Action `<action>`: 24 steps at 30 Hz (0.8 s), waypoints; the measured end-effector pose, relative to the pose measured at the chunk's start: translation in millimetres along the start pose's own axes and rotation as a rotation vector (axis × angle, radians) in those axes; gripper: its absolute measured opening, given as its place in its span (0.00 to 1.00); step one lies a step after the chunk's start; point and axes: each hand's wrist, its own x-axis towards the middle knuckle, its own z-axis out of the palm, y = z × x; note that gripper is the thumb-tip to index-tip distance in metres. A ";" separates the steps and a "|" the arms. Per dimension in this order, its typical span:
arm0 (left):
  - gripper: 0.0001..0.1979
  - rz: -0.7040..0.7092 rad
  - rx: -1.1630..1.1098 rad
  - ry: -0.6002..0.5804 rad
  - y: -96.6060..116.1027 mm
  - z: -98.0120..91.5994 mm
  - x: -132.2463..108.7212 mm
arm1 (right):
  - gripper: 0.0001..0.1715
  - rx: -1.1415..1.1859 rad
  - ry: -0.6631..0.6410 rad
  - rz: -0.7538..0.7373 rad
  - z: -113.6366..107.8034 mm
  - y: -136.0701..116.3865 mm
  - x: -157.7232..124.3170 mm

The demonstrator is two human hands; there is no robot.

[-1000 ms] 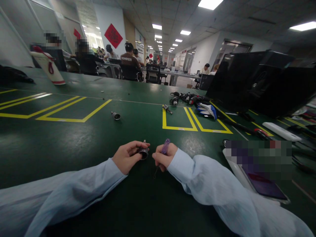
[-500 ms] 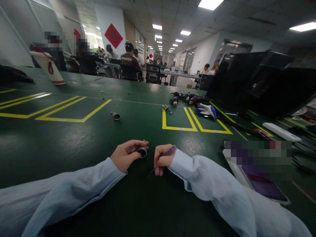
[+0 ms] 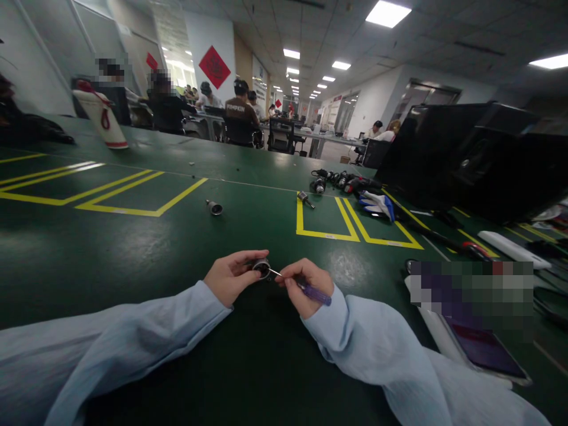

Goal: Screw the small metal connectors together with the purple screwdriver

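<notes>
Between the fingers and thumb of my left hand (image 3: pixel 231 277) is a round, hollow metal part (image 3: pixel 261 268), its open side turned to the right. My right hand (image 3: pixel 307 284) grips a screwdriver (image 3: pixel 316 293) with a clear purple handle. The thin shaft points left, and its tip is at the opening of the metal part; whether it touches the inside cannot be made out. A tiny dark piece (image 3: pixel 269 279) shows just below the part. Farther off on the green table lies a similar cup-shaped metal part (image 3: pixel 215 207).
Yellow tape outlines (image 3: pixel 328 236) mark the table (image 3: pixel 177 248). A metal piece with a shaft (image 3: pixel 306 200), cabled tools (image 3: pixel 337 180) and a blue-white glove (image 3: pixel 378 205) lie at the back right. A tablet-like device (image 3: pixel 483 343) is right, a paper cup (image 3: pixel 104 121) back left. People sit beyond.
My right hand has turned the screwdriver from pointing down-left to pointing at the metal part's opening. The left hand keeps its hold on the part. The view has shifted slightly.
</notes>
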 end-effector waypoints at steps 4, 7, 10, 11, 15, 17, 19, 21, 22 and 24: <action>0.20 0.032 0.044 -0.029 -1.1 -0.4 -1.0 | 0.09 -0.241 -0.006 -0.287 2.5 2.0 -3.8; 0.18 0.026 0.058 -0.035 -0.7 -0.3 -2.1 | 0.09 -0.283 -0.073 -0.430 3.2 4.2 -6.5; 0.17 0.021 0.063 -0.021 0.4 0.2 -3.5 | 0.10 -0.295 -0.113 -0.472 1.3 2.3 -8.1; 0.17 0.021 0.067 -0.021 0.7 0.5 -4.0 | 0.10 -0.302 -0.118 -0.484 0.3 0.8 -8.2; 0.16 0.035 0.072 -0.028 1.0 1.3 -5.3 | 0.09 -0.362 -0.138 -0.560 -2.5 -6.4 -7.3; 0.16 0.047 0.074 -0.021 1.2 1.7 -5.5 | 0.08 -0.411 -0.160 -0.593 -2.5 -9.2 -7.2; 0.16 0.050 0.085 -0.012 1.5 1.9 -5.7 | 0.08 -0.456 -0.181 -0.607 -1.8 -11.0 -7.8; 0.15 0.050 0.098 -0.010 2.1 2.2 -5.9 | 0.08 -0.472 -0.188 -0.614 -1.2 -12.1 -8.8; 0.15 0.048 0.105 -0.012 2.5 2.3 -6.1 | 0.08 -0.468 -0.185 -0.619 -1.0 -12.6 -9.2; 0.15 0.045 0.117 -0.015 3.4 2.4 -6.3 | 0.09 -0.430 -0.163 -0.616 -1.1 -13.6 -10.0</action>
